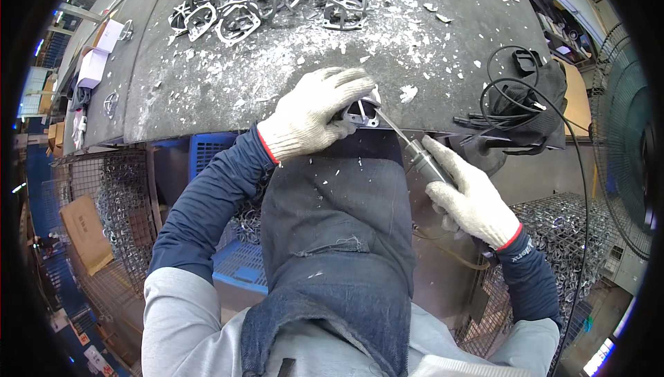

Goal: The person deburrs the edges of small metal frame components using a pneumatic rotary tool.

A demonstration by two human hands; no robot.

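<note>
Gloved in white knit with a red cuff, my left hand (308,111) is closed round a small silver metal frame part (370,120) at the table's near edge. The fingers cover much of it. My right hand (474,200), in a matching glove, grips a deburring tool (430,161) with a grey-green cylindrical body. Its thin metal rod points up and left, and the tip reaches the frame part; whether it touches cannot be made out. A denim apron (335,218) covers my lap just below, with a few pale flakes on it.
Several similar metal frames (238,21) lie heaped at the table's far side. Pale chips litter the dark tabletop (277,72). A black cable (584,190) hangs at the right, beside a dark bag (546,100) and a large fan (626,142). Wire cages (553,238) of parts flank me.
</note>
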